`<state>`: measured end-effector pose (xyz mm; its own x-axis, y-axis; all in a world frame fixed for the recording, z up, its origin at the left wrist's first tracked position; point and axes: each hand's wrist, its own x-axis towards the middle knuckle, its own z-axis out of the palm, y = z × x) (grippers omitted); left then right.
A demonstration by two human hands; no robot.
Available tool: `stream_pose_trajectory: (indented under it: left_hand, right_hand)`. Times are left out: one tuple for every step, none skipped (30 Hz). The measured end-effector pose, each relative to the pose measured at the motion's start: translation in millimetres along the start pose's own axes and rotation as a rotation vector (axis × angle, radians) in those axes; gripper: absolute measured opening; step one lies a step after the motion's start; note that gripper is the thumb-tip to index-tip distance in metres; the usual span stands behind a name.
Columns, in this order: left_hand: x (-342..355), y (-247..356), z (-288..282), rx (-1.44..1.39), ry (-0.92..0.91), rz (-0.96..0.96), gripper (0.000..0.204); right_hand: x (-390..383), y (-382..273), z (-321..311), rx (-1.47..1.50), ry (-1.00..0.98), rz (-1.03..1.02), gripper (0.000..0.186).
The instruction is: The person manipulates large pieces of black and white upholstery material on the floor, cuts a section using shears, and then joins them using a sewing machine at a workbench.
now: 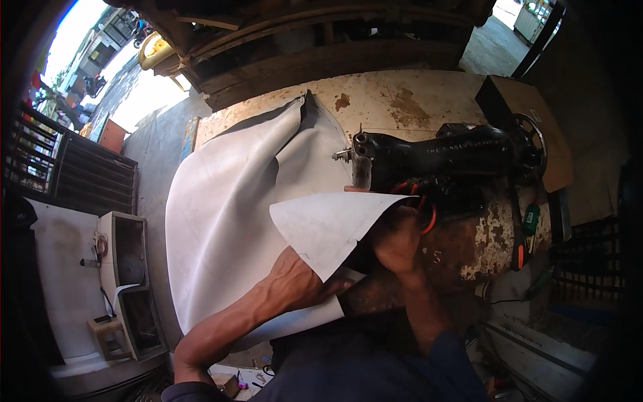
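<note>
A large off-white sheet of leather-like material (214,201) with a dark underside drapes over the left of the table, and a folded flap (328,221) is turned up in front of the sewing machine. My left hand (301,278) is at the flap's lower left corner, closed on the sheet, its fingers partly covered. Beneath the flap's right edge, my right hand (396,244) has its fingers curled on the material; the fingertips are hidden. The black sewing machine (435,157) stands just beyond both hands, its needle area partly behind the flap.
The worn table (375,100) has stained, peeling paint. Orange-red loops (429,218) lie beside my right hand. A green item (531,219) and an orange-tipped tool (519,254) are at the right edge, before a cardboard box (529,127). An open cabinet (130,254) stands left.
</note>
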<state>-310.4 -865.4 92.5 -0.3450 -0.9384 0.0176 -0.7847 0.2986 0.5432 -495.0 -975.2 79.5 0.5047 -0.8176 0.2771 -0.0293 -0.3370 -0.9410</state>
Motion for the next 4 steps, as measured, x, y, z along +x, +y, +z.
stream_pose_trajectory:
  left_hand:
    - [-2.0,1.6,-1.7,0.009,-0.038,-0.080,0.070]
    - [-4.8,0.6,-4.6,0.055,-0.061,-0.080,0.074]
    - [-8.9,-2.7,-8.3,0.100,-0.084,-0.079,0.078]
    - [-9.3,0.1,-8.3,0.107,-0.085,-0.082,0.078]
  right_hand:
    - [1.0,-3.5,0.1,-0.024,-0.002,0.016,0.029]
    - [2.0,-8.0,0.2,-0.049,-0.003,0.032,0.028]
    - [2.8,-11.8,0.5,-0.073,-0.004,0.048,0.026]
    - [-0.3,-6.4,5.7,-0.063,0.042,-0.023,0.025]
